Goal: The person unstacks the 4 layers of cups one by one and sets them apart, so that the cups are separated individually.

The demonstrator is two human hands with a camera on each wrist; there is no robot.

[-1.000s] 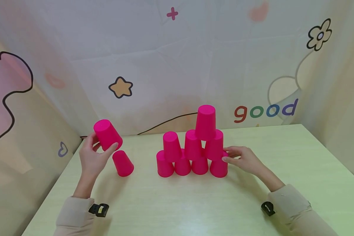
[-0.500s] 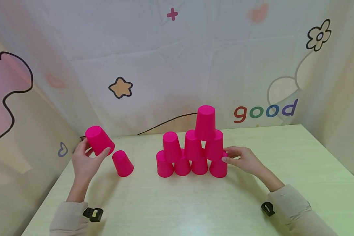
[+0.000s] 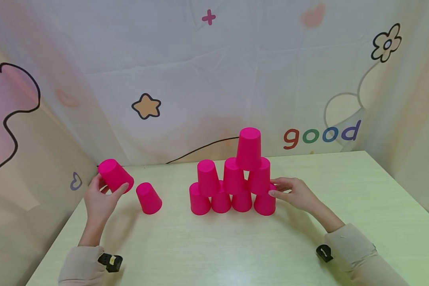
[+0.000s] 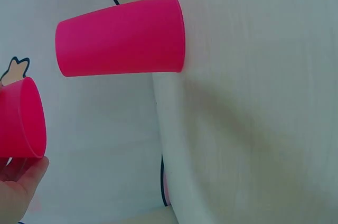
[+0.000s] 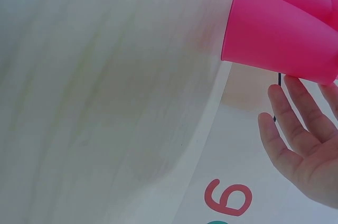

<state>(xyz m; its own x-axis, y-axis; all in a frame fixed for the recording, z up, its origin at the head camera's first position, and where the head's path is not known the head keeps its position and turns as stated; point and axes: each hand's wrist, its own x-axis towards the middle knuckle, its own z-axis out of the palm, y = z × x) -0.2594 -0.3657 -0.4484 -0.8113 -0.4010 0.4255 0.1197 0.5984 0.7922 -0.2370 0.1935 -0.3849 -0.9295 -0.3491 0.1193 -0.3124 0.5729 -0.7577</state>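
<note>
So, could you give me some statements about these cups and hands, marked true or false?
1. The left hand holds a tilted pink cup. True.
2. One top cup crowns the stack. True.
3. The stack's bottom row has three cups. False: it has four.
4. The right hand grips the top cup. False: the right hand is beside the stack's lower right end.
5. A lone cup stands between left hand and stack. True.

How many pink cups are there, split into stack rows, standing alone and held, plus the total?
Bottom-row cups: 4
Middle-row cups: 3
Top cup: 1
Cup standing alone: 1
Held cup, in the left grip: 1
Total: 10 visible cups, all pink
</note>
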